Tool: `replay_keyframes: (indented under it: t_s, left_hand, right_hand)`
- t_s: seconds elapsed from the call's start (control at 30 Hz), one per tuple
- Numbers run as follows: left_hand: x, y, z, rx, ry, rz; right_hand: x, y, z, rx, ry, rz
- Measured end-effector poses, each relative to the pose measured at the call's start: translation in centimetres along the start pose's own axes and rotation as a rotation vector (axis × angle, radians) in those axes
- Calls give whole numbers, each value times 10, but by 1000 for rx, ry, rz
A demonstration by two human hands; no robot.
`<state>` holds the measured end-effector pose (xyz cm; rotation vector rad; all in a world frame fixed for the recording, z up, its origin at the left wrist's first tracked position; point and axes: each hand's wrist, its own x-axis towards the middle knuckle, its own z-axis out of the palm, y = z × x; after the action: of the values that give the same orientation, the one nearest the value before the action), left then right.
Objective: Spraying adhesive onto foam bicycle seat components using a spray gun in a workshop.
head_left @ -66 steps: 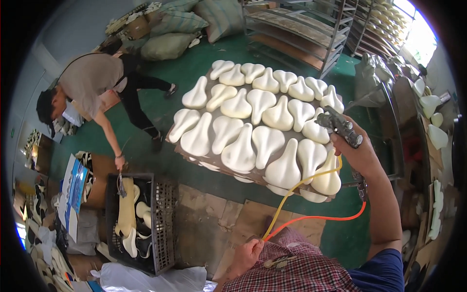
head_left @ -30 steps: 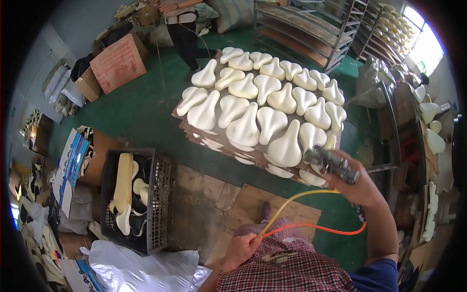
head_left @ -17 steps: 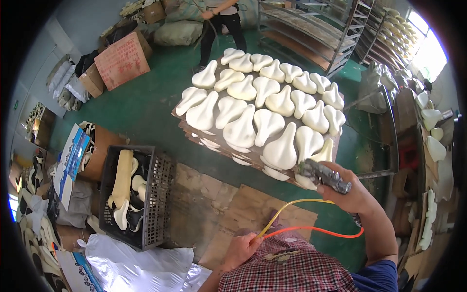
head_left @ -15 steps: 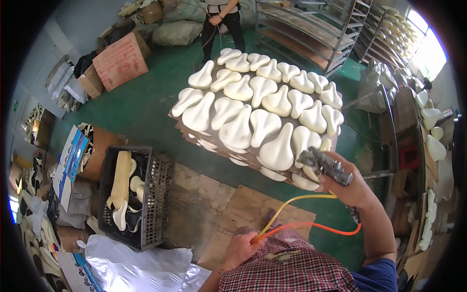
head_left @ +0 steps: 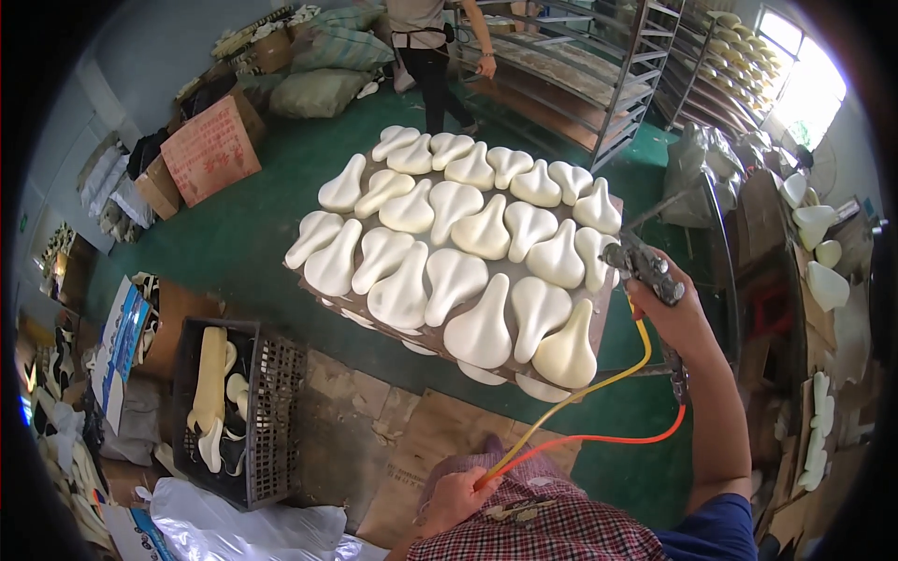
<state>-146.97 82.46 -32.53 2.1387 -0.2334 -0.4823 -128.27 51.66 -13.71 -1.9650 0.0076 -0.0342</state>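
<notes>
Saddle pads (head_left: 482, 329): cream-white. Hoses: one yellow (head_left: 599, 381), one orange (head_left: 599, 439). Floor (head_left: 234, 243): green. Crate (head_left: 271, 421): black.

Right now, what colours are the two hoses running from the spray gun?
One hose is yellow, the other hose orange-red; the head view shows both running from the spray gun.

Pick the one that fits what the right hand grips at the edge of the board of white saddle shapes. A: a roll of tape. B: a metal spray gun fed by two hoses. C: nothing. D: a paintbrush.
B: the right hand grips a metal spray gun at the far right edge of the board, and a yellow hose and an orange hose run from it down to the left hand.
</notes>
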Motion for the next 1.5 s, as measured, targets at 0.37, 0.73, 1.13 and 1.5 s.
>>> replay_keyframes:
  t_s: [0.37, 0.73, 1.13, 1.5]
  left_hand:
    - [-16, 0, 15, -15, 47, -25]
    - [-95, -13, 26, -115, 62, -112]
    - [-130, -11, 39, -30, 42, -136]
    - [-60, 30, 66, -42, 134, -34]
  right_hand:
    - [-26, 4, 1, -12, -67, 4]
    - [-95, -19, 37, -182, -129, -57]
    - [-136, -17, 32, -169, -141, -63]
    - [-83, 12, -42, 22, -96, 29]
